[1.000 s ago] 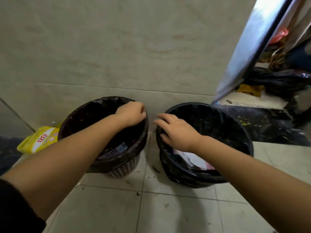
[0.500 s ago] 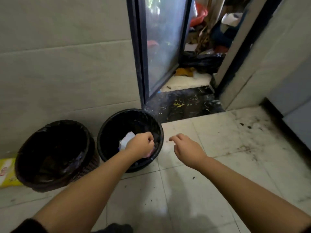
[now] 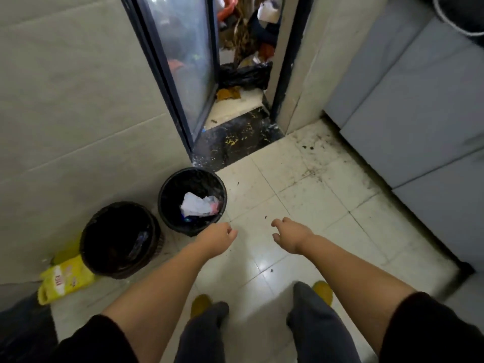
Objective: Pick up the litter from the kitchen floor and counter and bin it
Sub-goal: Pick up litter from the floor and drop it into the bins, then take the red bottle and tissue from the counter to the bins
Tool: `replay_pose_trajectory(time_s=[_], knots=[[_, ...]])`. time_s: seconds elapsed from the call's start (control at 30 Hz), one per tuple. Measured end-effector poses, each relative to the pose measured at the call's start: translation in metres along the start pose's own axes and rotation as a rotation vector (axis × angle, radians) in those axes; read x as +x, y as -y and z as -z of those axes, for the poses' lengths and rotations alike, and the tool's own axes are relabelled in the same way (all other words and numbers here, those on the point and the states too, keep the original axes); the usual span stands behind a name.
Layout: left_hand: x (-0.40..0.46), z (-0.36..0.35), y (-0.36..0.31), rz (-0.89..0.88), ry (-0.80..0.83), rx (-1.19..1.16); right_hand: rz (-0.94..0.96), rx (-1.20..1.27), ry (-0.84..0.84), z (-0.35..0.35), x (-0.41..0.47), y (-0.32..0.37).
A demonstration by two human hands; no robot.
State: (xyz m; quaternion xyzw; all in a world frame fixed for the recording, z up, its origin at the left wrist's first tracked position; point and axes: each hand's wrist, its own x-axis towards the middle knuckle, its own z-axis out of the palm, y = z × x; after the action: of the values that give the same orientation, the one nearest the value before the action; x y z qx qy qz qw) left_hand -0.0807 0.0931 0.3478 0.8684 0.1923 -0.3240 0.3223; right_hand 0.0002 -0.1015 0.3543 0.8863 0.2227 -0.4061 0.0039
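Two black-lined bins stand against the tiled wall. The right bin (image 3: 167,205) holds crumpled white and pink paper litter (image 3: 199,205). The left bin (image 3: 89,247) is a woven basket with a dark wrapper inside. My left hand (image 3: 217,238) hovers just right of and below the right bin, fingers curled in, nothing visible in it. My right hand (image 3: 290,235) is out over the floor tiles, fingers loosely apart and empty. Small dark crumbs (image 3: 265,217) speckle the white floor.
A yellow packet (image 3: 62,280) lies on the floor left of the basket bin. A glass door (image 3: 183,74) opens onto a cluttered balcony with a black bag (image 3: 243,74). Grey cabinets (image 3: 419,113) line the right side. My legs and yellow slippers (image 3: 323,290) show below.
I have risen and stepped back from the bins. Both hands came off the bin rims and now hang over the floor; the paper litter in the right bin is uncovered.
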Motion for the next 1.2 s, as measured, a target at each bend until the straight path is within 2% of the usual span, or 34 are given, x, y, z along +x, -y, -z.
replay_pose_trajectory(time_s=[0.23,0.43,0.73,0.97,1.2], knots=[[-0.081,0.042,-0.032,-0.194,0.120,0.189,-0.251,0.348,-0.074,-0.012,-0.127,0.034],[-0.125,0.019,-0.100,-0.430,0.240,0.399,-0.450,0.585,-0.248,-0.036,-0.223,0.021],[-0.245,-0.133,-0.240,-0.865,0.413,0.675,-0.823,0.820,-0.537,-0.135,-0.421,-0.046],[-0.358,-0.248,-0.293,-1.124,0.494,0.819,-1.076,0.878,-0.678,-0.220,-0.572,-0.076],[-0.453,-0.349,-0.331,-1.339,0.582,0.948,-1.356,0.964,-0.823,-0.309,-0.669,-0.075]])
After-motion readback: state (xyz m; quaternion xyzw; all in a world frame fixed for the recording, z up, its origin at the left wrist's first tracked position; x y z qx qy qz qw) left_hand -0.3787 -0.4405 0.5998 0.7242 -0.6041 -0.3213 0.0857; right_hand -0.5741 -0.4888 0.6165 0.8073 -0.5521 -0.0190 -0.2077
